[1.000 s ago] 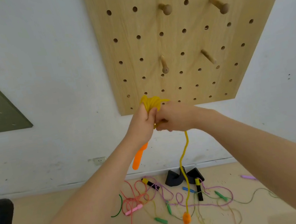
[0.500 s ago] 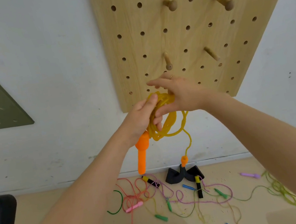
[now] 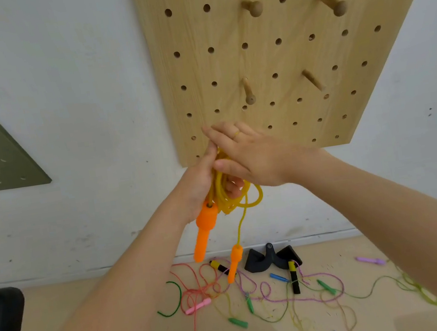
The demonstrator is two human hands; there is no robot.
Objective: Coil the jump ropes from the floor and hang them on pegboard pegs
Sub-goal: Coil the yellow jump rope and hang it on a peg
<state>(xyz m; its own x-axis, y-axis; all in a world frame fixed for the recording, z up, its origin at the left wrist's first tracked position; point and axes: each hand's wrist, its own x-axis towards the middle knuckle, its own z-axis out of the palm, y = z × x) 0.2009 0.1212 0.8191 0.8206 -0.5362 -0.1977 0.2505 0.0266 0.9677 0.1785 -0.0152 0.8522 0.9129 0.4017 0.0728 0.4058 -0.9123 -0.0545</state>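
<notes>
Below the pegboard [image 3: 225, 65], a coiled yellow jump rope [image 3: 225, 192] is gripped by the left hand [image 3: 197, 185] while the spread right hand [image 3: 250, 157] is pressed against it.

Yellow jump rope [image 3: 227, 192] coiled, orange handles dangling (one lower); other ropes [image 3: 287, 294] tangled on floor; pegboard pegs [image 3: 249, 92] bare.

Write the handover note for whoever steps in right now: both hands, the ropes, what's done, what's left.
Left hand: closed in a grip on the coiled yellow jump rope, one orange handle hanging just below it.
Right hand: fingers open, laid over the top of the coil.
The second orange handle dangles on a loose tail.
Wooden pegboard: four pegs, all bare; nearest is the lower left peg.
Done: yellow rope mostly coiled.
Left: tuck the tail, hang it, then coil the pink, purple and green ropes tangled on the floor.
</notes>
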